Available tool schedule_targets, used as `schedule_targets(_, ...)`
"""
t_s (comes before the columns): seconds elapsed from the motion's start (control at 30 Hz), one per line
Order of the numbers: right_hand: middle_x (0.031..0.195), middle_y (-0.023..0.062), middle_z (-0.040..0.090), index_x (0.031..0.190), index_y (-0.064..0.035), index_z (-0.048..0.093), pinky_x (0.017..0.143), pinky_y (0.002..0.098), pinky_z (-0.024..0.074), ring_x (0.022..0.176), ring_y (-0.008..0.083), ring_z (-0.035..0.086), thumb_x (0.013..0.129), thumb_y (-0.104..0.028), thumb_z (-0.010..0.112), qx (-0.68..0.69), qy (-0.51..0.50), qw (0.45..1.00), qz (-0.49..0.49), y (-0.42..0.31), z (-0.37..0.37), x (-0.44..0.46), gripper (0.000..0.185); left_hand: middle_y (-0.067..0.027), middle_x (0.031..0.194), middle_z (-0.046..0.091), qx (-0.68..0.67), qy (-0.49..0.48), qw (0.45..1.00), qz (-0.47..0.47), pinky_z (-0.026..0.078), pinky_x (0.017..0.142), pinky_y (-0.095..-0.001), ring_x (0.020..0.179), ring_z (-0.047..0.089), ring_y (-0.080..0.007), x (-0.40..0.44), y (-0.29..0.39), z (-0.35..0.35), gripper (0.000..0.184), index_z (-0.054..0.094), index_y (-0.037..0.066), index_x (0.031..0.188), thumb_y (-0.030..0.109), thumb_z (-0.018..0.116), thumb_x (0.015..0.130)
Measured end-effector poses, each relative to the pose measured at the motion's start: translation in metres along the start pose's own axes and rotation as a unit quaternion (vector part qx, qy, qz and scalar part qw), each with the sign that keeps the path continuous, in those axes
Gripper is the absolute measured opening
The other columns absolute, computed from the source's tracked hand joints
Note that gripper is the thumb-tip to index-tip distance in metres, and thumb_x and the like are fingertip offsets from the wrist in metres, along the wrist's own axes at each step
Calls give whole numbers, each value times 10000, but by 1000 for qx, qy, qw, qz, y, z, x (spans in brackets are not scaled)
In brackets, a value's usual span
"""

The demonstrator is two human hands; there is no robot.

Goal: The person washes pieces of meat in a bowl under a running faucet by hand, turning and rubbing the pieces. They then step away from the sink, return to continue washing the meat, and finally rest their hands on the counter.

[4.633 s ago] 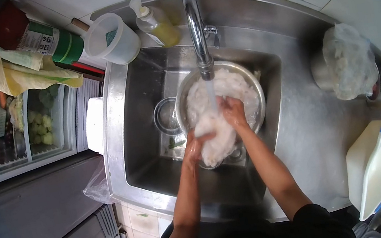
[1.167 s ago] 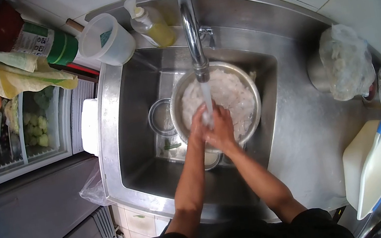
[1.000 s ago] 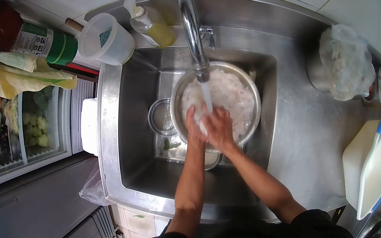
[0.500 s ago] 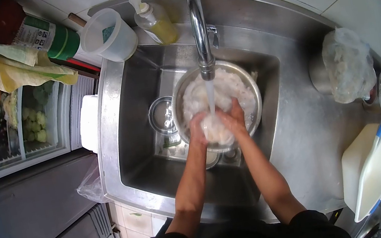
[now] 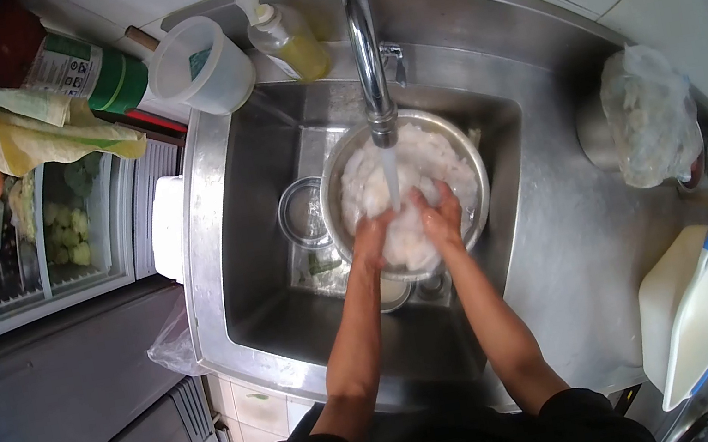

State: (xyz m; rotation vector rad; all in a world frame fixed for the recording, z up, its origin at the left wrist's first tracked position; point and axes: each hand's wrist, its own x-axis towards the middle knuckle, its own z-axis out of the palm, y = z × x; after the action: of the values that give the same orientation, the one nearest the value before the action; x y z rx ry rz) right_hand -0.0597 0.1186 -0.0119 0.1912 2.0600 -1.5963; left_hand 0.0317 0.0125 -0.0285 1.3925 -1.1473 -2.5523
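A round metal bowl (image 5: 478,174) stands in the sink, full of wet, pale whitish-pink pieces (image 5: 441,150) that look like raw meat; the exact kind is unclear. Water runs from the faucet (image 5: 372,68) into its middle. My left hand (image 5: 372,237) is at the near left of the bowl, thumb and fingers apart, fingertips partly sunk among the pieces. On the near right is my right hand (image 5: 440,220), its thumb and fingers spread and touching the pieces. A pale lump (image 5: 408,245) lies between both hands, slightly blurred.
The sink (image 5: 258,237) also holds a round metal dish (image 5: 304,214). On its back ledge are a plastic tub (image 5: 229,78) and a soap pump bottle (image 5: 294,48). To the right are a plastic bag (image 5: 650,115) and a white container (image 5: 688,315). An open fridge drawer (image 5: 37,227) is at left.
My hands have moved slightly apart; the right one has shifted out of the stream, and its fingers show more clearly. The bowl has stayed in place.
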Motion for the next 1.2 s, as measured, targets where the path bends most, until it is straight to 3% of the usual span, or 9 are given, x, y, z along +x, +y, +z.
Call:
schedule_targets(0.4,1256,218,594,1302,14,537,1023,367,400,1173,331,553,956,-299,604,15,17,1000,-10,4,1,-11,471,-194,1089,664,-19,-58,996,-59,596,801,-384,920,696,-288,-6,13,-3,421,595,-83,1171,170,643,837)
schedule_targets(0.5,1290,221,562,1288,1,553,1042,398,392,1200,359,523,905,-238,649,-140,-2,977,-164,19,-14,-12,461,-189,1113,663,-73,-91,990,-77,584,845,-405,947,691,-290,-1,5,-4,434,575,-73,1204,172,624,849)
schedule_targets(0.6,1292,194,548,1251,-12,579,1051,430,385,1213,371,488,835,-181,689,-228,0,929,-291,-27,-51,-46,463,-189,1126,660,-143,-116,978,-98,571,880,-423,968,685,-302,2,-4,2,453,550,-73,1235,170,603,857)
schedule_targets(0.67,1295,155,541,1189,-25,618,1058,475,365,1235,386,447,795,-161,714,-271,48,896,-347,-41,-83,-63,428,-193,1128,658,-185,-124,969,-110,566,893,-435,978,681,-312,4,-9,3,460,538,-76,1247,171,586,862)
schedule_targets(0.77,1375,189,448,1243,-43,573,1071,547,315,1275,439,364,756,-221,750,-384,183,809,-406,-32,-133,-74,548,-210,1157,640,-218,-143,963,-76,549,926,-469,1028,660,-340,24,-35,-9,467,525,-67,1266,175,569,869)
schedule_targets(0.87,1473,245,301,1396,-60,430,1098,589,252,1335,491,260,704,-275,776,-434,225,832,-263,-25,-158,-88,803,-226,1197,615,-235,-143,959,-64,533,944,-506,1068,636,-368,19,-37,-8,481,514,-48,1288,182,566,869)
schedule_targets(0.97,1526,282,173,1495,-61,255,1134,586,191,1395,505,151,672,-307,781,-484,190,821,-237,-6,-160,-95,1007,-232,1219,599,-239,-159,956,-60,527,944,-532,1086,623,-386,33,-50,-20,491,509,-39,1295,188,571,864)
schedule_targets(1.0,1549,266,155,1513,-55,218,1154,580,150,1425,503,93,675,-308,773,-503,188,813,-226,-5,-158,-94,1036,-232,1215,600,-247,-154,955,-57,527,942,-535,1086,623,-387,35,-53,-20,492,511,-41,1292,188,575,861)
schedule_targets(1.2,1557,242,161,1507,-66,240,1166,564,117,1445,456,93,679,-310,766,-493,206,809,-244,1,-160,-91,1011,-238,1202,605,-259,-176,948,-50,524,938,-547,1080,621,-399,49,-63,-24,500,520,-42,1278,190,593,842)
